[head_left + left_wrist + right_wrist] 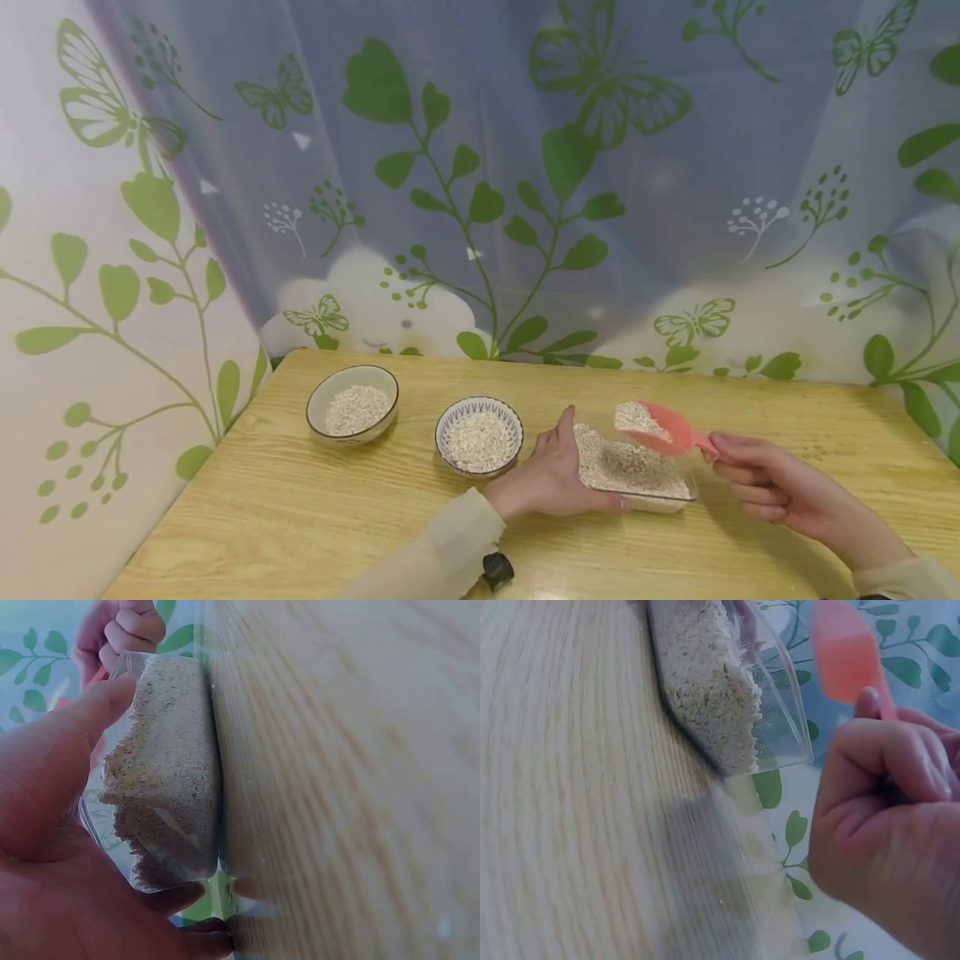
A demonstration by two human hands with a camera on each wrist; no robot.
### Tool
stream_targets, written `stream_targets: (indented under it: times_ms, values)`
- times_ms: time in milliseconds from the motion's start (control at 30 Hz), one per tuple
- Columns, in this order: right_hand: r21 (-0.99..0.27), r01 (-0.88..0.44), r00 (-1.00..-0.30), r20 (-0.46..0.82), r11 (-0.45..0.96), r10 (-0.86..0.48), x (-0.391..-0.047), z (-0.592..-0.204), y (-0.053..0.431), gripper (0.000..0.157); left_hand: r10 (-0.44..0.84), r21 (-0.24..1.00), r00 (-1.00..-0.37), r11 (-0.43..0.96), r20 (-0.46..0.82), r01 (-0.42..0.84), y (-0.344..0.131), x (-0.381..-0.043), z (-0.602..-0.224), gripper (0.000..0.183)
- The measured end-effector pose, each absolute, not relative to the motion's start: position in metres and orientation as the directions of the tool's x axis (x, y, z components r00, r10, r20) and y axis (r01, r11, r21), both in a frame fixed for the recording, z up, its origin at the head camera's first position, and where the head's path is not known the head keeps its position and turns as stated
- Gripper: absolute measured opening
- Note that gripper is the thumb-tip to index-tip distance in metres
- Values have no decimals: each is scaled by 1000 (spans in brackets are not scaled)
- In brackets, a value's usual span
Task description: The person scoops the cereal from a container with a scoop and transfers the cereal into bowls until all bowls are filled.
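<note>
A pinkish-red scoop carries a heap of rolled oats above a clear rectangular container. Its handle is pinched in my right hand, between thumb and fingers. Oats fill much of the container, with an uneven surface seen through its wall in the left wrist view. My left hand grips the container's left end, thumb along the near side and fingers toward the far side. In the right wrist view the scoop is held above the container's rim, and its load is hidden there.
Left of the container stands a patterned bowl with oats in it. Farther left is a larger cream bowl, also holding oats. The wooden table meets a leaf-and-butterfly curtain along its back edge.
</note>
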State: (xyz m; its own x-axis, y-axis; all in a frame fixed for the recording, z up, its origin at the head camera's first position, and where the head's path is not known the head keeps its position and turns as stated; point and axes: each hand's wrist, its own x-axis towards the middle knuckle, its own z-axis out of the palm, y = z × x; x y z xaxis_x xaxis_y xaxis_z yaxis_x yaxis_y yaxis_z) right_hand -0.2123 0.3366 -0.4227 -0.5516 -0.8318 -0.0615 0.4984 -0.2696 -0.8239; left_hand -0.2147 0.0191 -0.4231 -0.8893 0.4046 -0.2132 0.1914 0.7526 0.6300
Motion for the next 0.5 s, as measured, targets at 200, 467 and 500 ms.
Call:
stream_targets:
  times_ms: [200,467,500]
  values:
    - [-743,528,-506,114,-411,-855,-210,-424,335,67,392,635,-892,753,-222,173,23,-215,-422,138]
    - [-708,526,-533,159,-472,-831,-209,-422,333,68,442,632,-882,733,-163,250,20,-217,-408,134]
    - [-706,525,-535,160,-475,-829,-209,-421,333,68,453,639,-879,722,-145,266,16,-218,-403,132]
